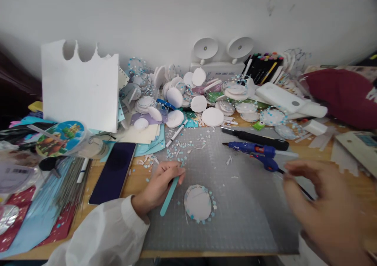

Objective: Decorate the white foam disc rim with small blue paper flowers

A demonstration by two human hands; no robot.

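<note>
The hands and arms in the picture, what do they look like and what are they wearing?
The left hand wears no glove and comes out of a loose white sleeve with a cuff at the wrist. The right hand is blurry; just a bit of pale sleeve shows there.

"What lay on the left of the desk (138,181)?"

"A phone (112,173), its screen dark, and near it a cup (62,138) with a brightly printed lid."

"And against the wall (153,14)?"

"A white lamp (218,70) with two round heads stood there, colour-capped pens (265,67) just to its right."

"Farther right?"

"Some maroon fabric (338,95)."
</note>
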